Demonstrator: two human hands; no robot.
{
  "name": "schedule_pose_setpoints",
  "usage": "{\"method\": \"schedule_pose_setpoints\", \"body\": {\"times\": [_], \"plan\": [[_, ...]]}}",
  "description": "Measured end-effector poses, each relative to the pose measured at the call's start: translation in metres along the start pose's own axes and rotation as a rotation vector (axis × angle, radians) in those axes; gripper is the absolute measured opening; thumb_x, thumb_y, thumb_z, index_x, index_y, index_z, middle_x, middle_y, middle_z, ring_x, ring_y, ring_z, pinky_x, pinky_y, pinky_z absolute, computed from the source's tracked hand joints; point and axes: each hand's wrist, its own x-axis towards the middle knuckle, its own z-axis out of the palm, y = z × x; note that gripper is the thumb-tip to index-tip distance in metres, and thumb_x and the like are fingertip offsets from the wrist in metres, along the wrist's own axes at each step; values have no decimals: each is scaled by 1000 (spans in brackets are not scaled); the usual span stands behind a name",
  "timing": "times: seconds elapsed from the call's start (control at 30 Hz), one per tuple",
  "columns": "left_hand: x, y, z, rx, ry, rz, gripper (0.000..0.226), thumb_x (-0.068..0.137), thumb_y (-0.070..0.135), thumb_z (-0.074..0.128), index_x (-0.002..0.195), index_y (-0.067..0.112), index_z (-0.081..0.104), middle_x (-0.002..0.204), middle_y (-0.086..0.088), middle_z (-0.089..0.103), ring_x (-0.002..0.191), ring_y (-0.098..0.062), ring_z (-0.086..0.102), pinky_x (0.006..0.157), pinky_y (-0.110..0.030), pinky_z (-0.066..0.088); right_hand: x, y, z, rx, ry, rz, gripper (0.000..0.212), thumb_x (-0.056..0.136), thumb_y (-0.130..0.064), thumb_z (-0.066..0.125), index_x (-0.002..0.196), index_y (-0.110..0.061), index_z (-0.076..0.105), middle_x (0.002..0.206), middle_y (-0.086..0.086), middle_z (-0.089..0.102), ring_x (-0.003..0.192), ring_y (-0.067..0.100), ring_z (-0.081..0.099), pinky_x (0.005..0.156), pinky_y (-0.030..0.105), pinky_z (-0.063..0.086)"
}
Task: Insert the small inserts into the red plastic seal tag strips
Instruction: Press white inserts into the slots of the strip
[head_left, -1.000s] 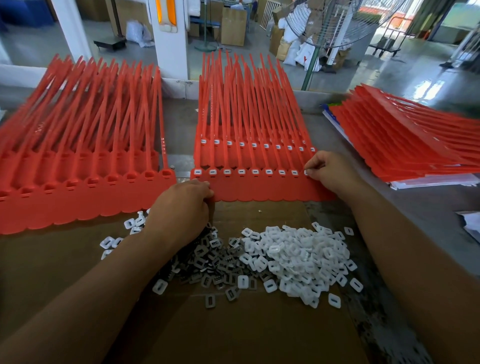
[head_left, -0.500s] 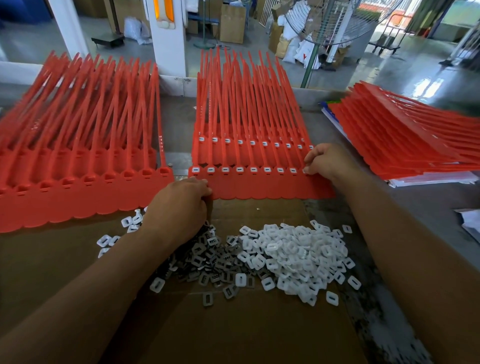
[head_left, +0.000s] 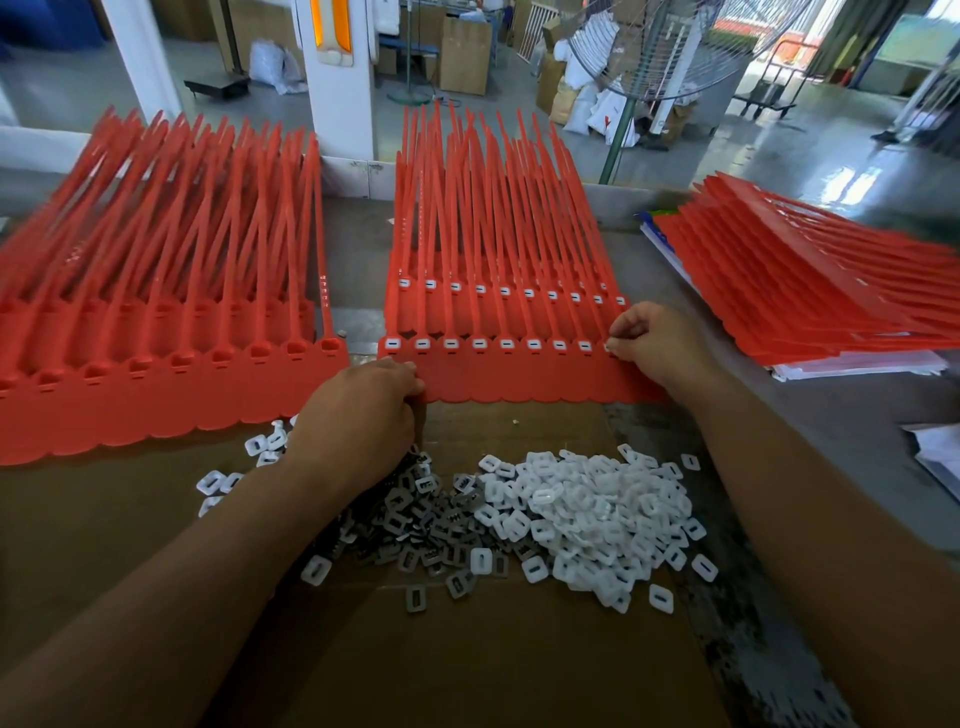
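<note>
Insert (head_left: 609, 347) pinched by right hand (head_left: 655, 345), left hand (head_left: 363, 415) curled

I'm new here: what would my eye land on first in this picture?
Fans of red strips fill the back, left, middle and right. In front, on cardboard, lies a heap of white inserts beside grey inserts. The right hand pinches one at the middle strip's right end.

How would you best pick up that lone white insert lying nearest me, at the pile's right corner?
Probably pinch the white insert across its outer edges, thumb and fingertip coming straight down from above. It lies flat on the cardboard, apart from the pile, so only its thin rim offers purchase; the centre slot looks too narrow.
</note>
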Motion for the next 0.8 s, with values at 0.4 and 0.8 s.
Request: {"method": "schedule_pose_setpoints", "body": {"times": [0.4,0.8], "plan": [[0,-1,0,19,-18,5,40,84,2,43,119,12,59,135,1,49,124,-18,45,102,-28,32,-40,-1,-32,64,-72,-112,9,83,-7,63,85,-15,64,77,-10,60,70,-3,52,59,6,39],[-1,-1,-1,21,-13,12,40,84,2,42,118,12,60,134,0,51,123,-18,46,101,-28,33,-82,-10,-47,-159,-495,-112,9,75,-17,74,80,-21,68,73,-4,68,60,-6,58,57,4,42]]}}
